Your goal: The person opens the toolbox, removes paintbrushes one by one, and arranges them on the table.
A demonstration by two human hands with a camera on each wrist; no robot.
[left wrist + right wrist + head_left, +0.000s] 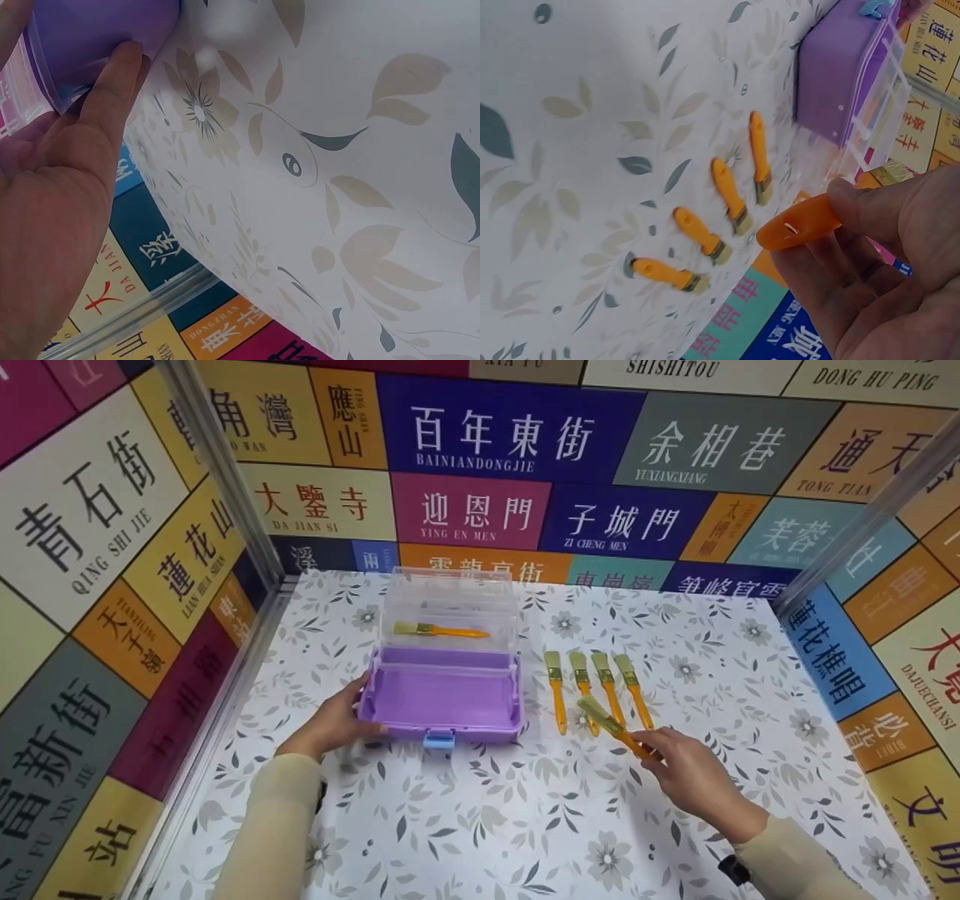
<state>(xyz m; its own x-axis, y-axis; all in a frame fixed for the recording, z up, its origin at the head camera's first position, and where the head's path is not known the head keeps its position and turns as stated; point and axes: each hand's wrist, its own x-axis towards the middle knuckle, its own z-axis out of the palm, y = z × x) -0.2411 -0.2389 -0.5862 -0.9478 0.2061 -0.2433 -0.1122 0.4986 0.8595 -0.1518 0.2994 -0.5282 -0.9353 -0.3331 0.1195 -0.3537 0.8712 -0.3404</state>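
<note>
A purple plastic storage box (442, 731) stands with its clear lid (450, 592) raised at the back and a blue latch (439, 738) in front. My left hand (330, 720) grips the box's left side, its thumb near the front corner; the left wrist view shows fingers (105, 94) against the purple wall. One paintbrush (442, 631) lies crosswise in the clear part behind the purple base. Between thumb and fingers, my right hand (694, 776) pinches the orange handle of another paintbrush (615, 729), bristles pointing up and left. It is above the table, apart from the box.
Several orange-handled paintbrushes (636, 690) lie in a row right of the box, bristles toward the back. Beneath everything is a table with a floral cover (465, 825). Panels with printed street names (472, 510) and metal corner posts (225, 472) enclose the back and sides.
</note>
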